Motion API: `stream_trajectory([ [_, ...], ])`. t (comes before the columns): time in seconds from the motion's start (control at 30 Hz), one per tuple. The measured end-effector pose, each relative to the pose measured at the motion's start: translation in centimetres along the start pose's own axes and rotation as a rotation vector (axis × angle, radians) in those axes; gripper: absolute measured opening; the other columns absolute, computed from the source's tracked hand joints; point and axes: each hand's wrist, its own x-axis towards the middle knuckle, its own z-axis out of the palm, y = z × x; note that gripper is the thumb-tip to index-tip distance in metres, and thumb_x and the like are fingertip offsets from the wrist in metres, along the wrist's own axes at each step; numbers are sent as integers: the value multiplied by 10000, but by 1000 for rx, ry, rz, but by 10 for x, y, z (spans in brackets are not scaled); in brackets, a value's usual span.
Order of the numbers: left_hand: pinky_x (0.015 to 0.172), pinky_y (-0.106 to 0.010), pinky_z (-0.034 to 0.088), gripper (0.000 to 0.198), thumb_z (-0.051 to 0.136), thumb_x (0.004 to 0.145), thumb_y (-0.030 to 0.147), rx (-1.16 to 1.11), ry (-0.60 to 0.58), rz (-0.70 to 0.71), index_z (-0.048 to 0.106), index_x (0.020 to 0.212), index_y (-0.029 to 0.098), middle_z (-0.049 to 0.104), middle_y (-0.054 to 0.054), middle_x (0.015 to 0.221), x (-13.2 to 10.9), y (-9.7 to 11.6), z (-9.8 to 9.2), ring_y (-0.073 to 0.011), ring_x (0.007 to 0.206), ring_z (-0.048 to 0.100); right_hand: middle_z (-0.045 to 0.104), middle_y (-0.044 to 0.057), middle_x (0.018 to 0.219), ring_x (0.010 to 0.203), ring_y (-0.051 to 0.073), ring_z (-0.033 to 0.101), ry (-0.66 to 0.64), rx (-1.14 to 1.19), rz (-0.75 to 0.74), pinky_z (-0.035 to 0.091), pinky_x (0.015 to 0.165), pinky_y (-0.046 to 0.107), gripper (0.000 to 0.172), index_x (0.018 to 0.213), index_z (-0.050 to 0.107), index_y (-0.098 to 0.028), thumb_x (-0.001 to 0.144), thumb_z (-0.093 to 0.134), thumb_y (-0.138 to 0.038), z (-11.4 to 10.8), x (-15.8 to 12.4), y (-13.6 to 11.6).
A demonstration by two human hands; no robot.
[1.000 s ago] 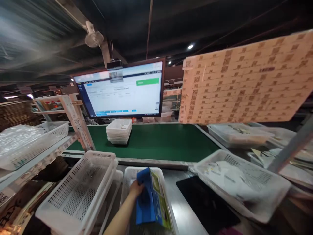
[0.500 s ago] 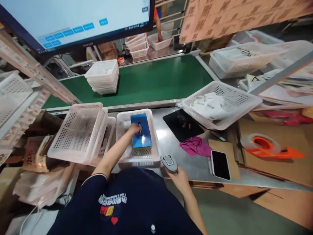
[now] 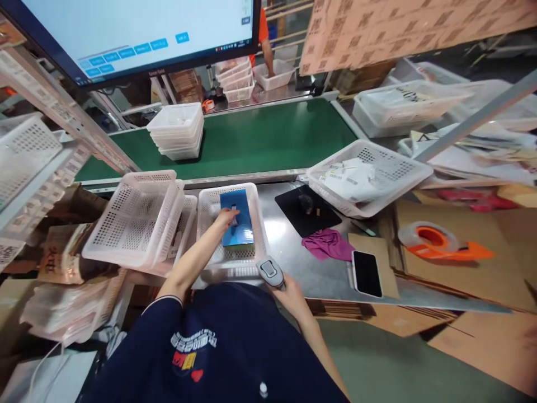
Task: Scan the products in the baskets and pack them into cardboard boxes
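A blue box lies in a white perforated basket in front of me. My left hand is over the middle of its top face, fingers bunched together. Something small and greyish shows at the fingertips; whether it is a separate item or part of the box is unclear. In my right hand is a grey handheld barcode scanner, its head near the basket's front right corner.
Stacked white baskets stand on the left. Right of the box are a mouse pad, purple cloth, phone, tape dispenser and a basket of packets. Behind runs a green conveyor; a monitor hangs above.
The scanner in my right hand has moved left and up towards the basket. My left hand stays at the blue box, whose front side shows more now. The view has shifted slightly.
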Motion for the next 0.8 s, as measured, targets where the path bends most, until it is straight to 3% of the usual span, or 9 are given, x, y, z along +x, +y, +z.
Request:
stream_trajectory([
  [0.13,427,-223,169,399,820,861,257,66,23,121,452,709,231,416,93,514,-23,12,-20,-57,430,294,859,140,1142,1092,373,790,1,151,51,613,1002,506,564,1136,801,-175,742,747,-574,2,-16,11],
  [0.23,433,-215,167,400,809,793,252,142,-29,231,435,654,230,389,82,512,-42,33,-44,-59,460,274,864,135,1068,1033,374,796,93,262,102,626,994,530,503,1036,813,-187,695,782,-555,-5,-21,16],
  [0.3,436,-219,164,437,833,746,294,192,-73,283,422,614,230,377,78,516,-54,51,-65,-58,469,260,838,107,879,872,338,784,129,330,127,646,899,506,367,846,780,-215,703,777,-553,-14,-19,15],
  [0.37,447,-222,167,498,867,711,387,251,-113,362,413,578,231,372,72,513,-62,66,-85,-60,478,254,734,61,656,672,273,711,109,410,145,638,749,450,340,698,707,-237,735,771,-569,-24,-13,8],
  [0.43,469,-225,173,570,886,682,506,310,-129,471,405,549,232,362,65,502,-66,78,-100,-67,493,263,668,28,580,561,221,625,87,489,137,598,624,400,374,748,732,-222,743,798,-590,-35,-4,-6],
  [0.53,504,-230,175,643,891,652,591,362,-121,608,369,527,237,313,71,501,-66,90,-110,-75,518,253,811,66,847,708,233,712,99,552,68,645,689,387,563,1103,804,-182,722,876,-589,-49,9,-31],
  [0.63,543,-227,214,657,918,621,554,399,-162,679,353,521,234,313,72,523,-64,99,-110,-79,543,267,838,108,1202,1087,293,783,55,547,-34,654,1020,454,631,1256,776,-190,745,908,-535,-57,14,-47],
  [0.7,559,-228,231,646,928,619,534,455,-214,703,369,510,230,337,61,525,-62,103,-109,-86,550,296,823,113,1267,1190,310,767,29,527,-94,611,1115,483,622,1278,758,-193,757,913,-494,-59,13,-48],
  [0.8,556,-234,201,642,936,636,538,543,-279,717,393,497,226,346,47,524,-57,107,-111,-90,551,287,830,90,1137,1060,284,772,47,446,-122,638,989,433,541,1182,756,-186,745,913,-464,-54,8,-39],
])
